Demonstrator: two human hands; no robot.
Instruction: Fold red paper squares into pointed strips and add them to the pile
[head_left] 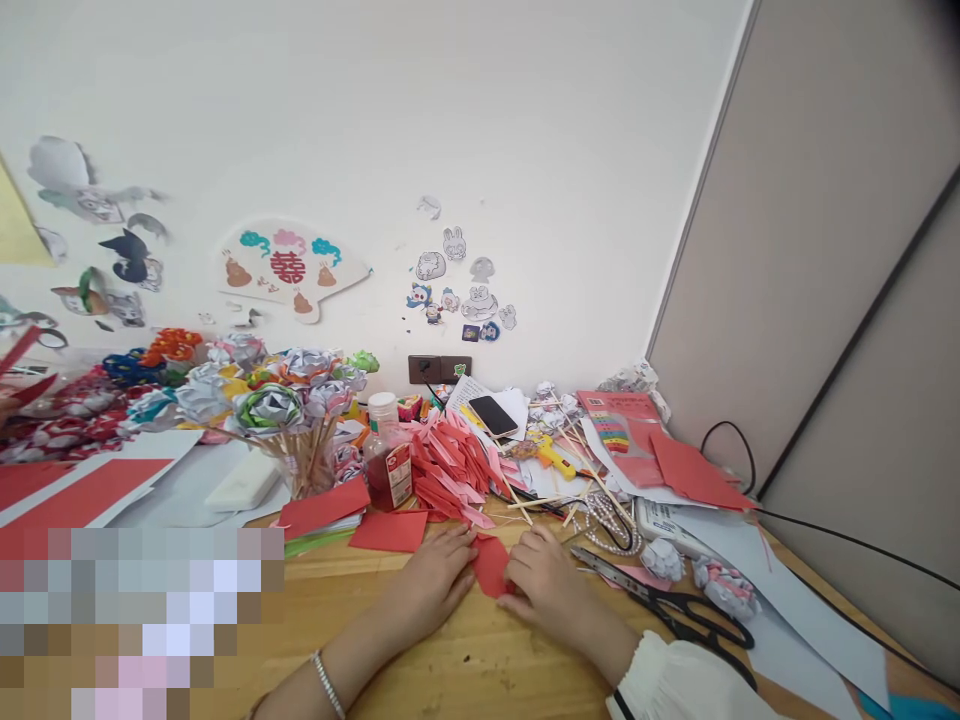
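Observation:
A small piece of red paper (492,564) lies between my hands on the wooden table. My left hand (439,575) rests palm down, its fingers together at the paper's left edge and pressing on it. On the opposite edge, my right hand (551,582) has curled fingers and thumb gripping the paper. Just left of my left hand lies another red paper piece (388,531). Black-handled scissors (664,600) lie to the right of my right hand. Beyond both hands is a heap of red and pink paper strips (450,465).
Behind the hands stand a glass bottle with red contents (388,465) and a container of paper flowers on sticks (304,460). A phone (493,416), a yellow glue gun (553,457) and a bead string (611,525) lie at the back right. Paper sheets (795,600) cover the right side.

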